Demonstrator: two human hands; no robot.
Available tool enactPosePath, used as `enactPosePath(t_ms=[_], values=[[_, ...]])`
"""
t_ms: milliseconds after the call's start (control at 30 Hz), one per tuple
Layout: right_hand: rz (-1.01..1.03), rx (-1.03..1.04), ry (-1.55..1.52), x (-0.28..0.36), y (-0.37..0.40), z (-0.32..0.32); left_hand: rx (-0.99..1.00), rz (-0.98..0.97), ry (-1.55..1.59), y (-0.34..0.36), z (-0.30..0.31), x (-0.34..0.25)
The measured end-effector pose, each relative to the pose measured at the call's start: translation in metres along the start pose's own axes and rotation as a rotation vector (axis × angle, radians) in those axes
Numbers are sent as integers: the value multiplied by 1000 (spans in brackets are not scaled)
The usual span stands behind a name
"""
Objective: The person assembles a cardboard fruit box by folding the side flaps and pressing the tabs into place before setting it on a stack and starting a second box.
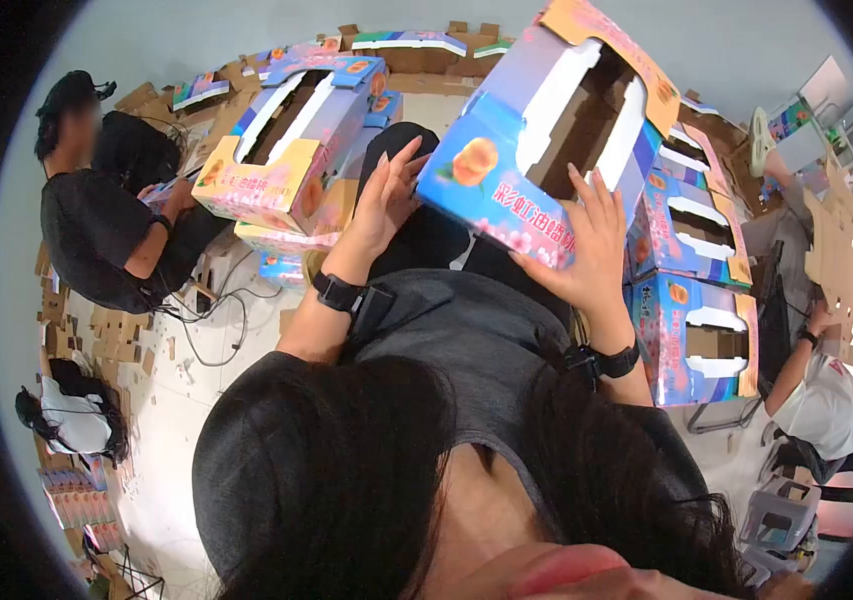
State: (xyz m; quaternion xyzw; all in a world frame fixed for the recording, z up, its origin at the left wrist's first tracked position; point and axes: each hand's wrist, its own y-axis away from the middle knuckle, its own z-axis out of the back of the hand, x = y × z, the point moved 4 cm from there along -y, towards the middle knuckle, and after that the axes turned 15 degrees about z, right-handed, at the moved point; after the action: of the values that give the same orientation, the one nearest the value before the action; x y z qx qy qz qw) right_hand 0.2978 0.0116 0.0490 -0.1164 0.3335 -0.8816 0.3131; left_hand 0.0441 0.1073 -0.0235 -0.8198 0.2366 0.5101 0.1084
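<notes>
A colourful printed carton (506,140) with peach pictures and a long cut-out in its top rests tilted over my lap. My right hand (591,235) lies on its near printed side, fingers spread towards the cut-out and thumb apart. Beside the carton's left edge is my left hand (386,200), its fingers apart and holding nothing. To the left stands a similar carton (286,140) on top of others. More cartons of this kind (691,330) are stacked at my right.
A person in black (96,220) sits at the left, and another in white (81,420) farther down. At the right a person in a white shirt (826,400) touches brown cardboard (831,250). A cable (241,330) and cardboard scraps lie on the floor.
</notes>
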Motion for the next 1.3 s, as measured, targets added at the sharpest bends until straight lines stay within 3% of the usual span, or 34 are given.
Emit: enactPosePath(t_ms=[133,200,433,700,933,1100,1300], values=[[-91,-49,36,1,-1,-5,-118,-6,29,-2,5,15],[-131,-38,79,4,-2,-8,-229,38,40,-5,-13,17],[-148,-3,98,21,-11,-14,-348,37,-61,-17,-57,16],[92,358,-77,10,-16,22,-326,118,-20,-25,-53,22],[204,484,-75,11,-18,24,-219,50,-34,-49,-29,36],[180,404,-45,23,-21,12,-115,53,9,-57,-20,39],[157,351,-22,30,-17,4,-171,-16,-82,-63,-8,47]])
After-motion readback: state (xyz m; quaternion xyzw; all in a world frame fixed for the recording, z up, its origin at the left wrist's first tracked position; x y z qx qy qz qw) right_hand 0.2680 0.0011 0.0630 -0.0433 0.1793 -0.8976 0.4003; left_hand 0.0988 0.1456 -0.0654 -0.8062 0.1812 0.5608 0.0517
